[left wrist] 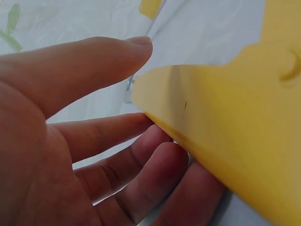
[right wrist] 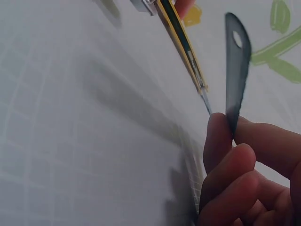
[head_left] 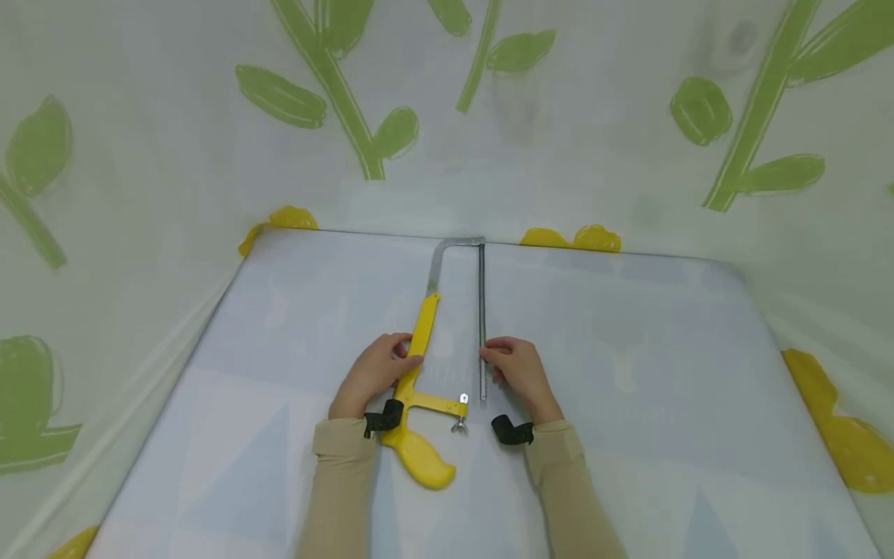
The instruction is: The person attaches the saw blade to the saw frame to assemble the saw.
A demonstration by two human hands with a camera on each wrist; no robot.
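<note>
A hacksaw frame [head_left: 422,330] with a yellow handle [head_left: 423,463] and a grey far arm lies over the middle of the table. My left hand [head_left: 377,369] holds its yellow bar between thumb and fingers; the left wrist view shows the fingers [left wrist: 164,162] along the bar's edge. My right hand [head_left: 518,374] pinches the thin dark saw blade [head_left: 482,303] close to its near end. At its far end the blade meets the tip of the frame's arm. The near end, with a hole [right wrist: 238,40], stands free, just right of the blade mount and wing nut [head_left: 459,425].
The table [head_left: 649,373] has a pale cloth with blue triangles. Behind it hangs a white curtain [head_left: 594,171] with green leaves and yellow shapes. Black wrist mounts [head_left: 512,430] sit at both cuffs, the left one overlapping the frame in the head view.
</note>
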